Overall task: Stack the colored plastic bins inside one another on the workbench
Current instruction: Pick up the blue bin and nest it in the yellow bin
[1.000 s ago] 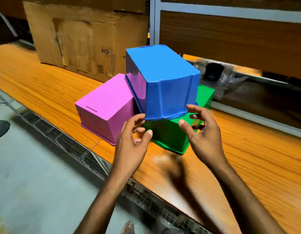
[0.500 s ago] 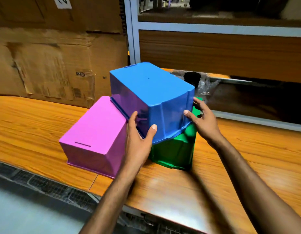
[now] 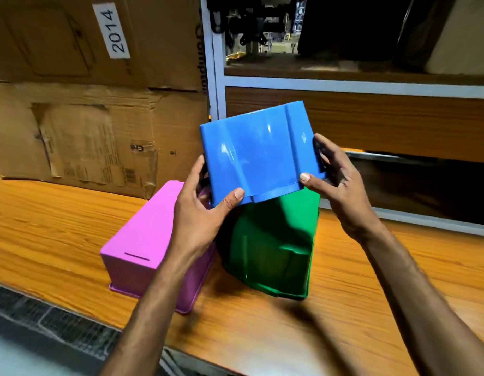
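Observation:
A blue bin (image 3: 258, 151) hangs in the air above the workbench (image 3: 45, 226), tilted with one side wall facing me. My left hand (image 3: 200, 210) grips its lower left edge, thumb on the near wall. My right hand (image 3: 335, 180) grips its right rim, thumb on the lower corner. Below it a green bin (image 3: 278, 253) lies upside down on the bench. A pink bin (image 3: 151, 240) lies upside down to the left, close beside the green one.
Large cardboard boxes (image 3: 80, 104) stand at the back left of the bench. A shelf unit with a grey frame (image 3: 343, 82) and wooden panels rises behind the bins. The bench's front edge runs below, with metal grating (image 3: 45, 321) on the floor.
Both hands closed on the blue bin and lifted it off the green and pink bins, tipping it so a side wall faces me. The camera moved closer and lower.

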`<state>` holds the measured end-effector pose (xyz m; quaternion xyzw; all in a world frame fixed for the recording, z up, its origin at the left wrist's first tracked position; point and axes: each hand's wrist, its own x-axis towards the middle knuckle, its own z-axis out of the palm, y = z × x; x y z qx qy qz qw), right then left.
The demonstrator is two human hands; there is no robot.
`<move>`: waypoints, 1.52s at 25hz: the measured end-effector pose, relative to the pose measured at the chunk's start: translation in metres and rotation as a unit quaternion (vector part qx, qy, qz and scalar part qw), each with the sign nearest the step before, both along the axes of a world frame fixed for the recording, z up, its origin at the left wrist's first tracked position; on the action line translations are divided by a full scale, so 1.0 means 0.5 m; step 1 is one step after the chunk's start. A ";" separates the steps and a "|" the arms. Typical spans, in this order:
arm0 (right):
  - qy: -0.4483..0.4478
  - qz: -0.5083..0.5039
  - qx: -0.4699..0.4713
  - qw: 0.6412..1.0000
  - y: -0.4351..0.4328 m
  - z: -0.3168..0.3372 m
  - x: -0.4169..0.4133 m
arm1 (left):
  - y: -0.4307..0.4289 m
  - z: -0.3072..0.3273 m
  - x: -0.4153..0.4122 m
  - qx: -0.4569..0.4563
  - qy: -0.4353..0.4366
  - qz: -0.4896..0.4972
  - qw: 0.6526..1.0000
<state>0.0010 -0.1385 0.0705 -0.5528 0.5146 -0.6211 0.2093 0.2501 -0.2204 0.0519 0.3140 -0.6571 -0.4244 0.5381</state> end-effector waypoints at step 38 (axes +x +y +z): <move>-0.138 -0.081 -0.025 0.987 0.023 0.085 -0.013 | -0.016 0.073 -0.009 -0.111 -0.037 0.149 0.982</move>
